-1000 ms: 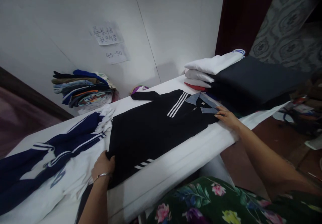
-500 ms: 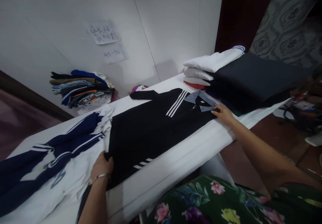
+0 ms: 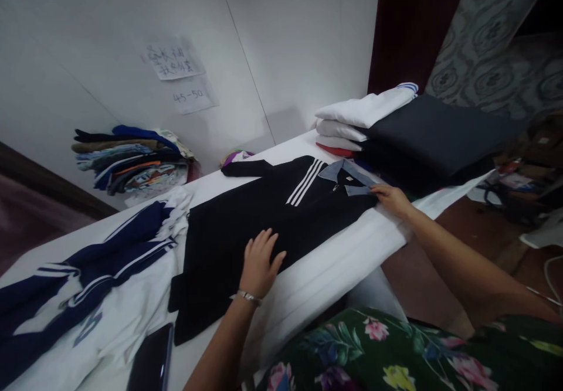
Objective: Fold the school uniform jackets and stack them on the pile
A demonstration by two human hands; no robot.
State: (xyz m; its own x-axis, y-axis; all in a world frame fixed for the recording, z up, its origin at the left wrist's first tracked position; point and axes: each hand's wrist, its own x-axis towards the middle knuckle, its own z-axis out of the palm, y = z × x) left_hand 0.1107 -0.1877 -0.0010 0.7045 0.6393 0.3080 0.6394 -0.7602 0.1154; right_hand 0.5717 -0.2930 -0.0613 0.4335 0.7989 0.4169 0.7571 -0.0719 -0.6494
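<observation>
A black shirt [image 3: 229, 221] with three white stripes and a blue-grey collar [image 3: 332, 171] lies spread over the white table. My left hand [image 3: 260, 262] is over the lower part of the shirt, its fingers outstretched and holding nothing. At the collar's near tip, my right hand [image 3: 391, 199] pinches the cloth between thumb and fingers. The shirt's far sleeve [image 3: 246, 168] stretches out toward the wall, and its hem is at the left.
White and navy clothes [image 3: 118, 262] lie loosely at the left, with a phone [image 3: 152, 359] near the front. A pile of folded clothes [image 3: 132, 156] stands by the wall. More folded garments [image 3: 365, 109] are stacked at the right beside a dark grey stack [image 3: 444, 133].
My left hand has let go of the hem corner and moved right, over the shirt. My right hand stays at the collar. The phone has come into clear view.
</observation>
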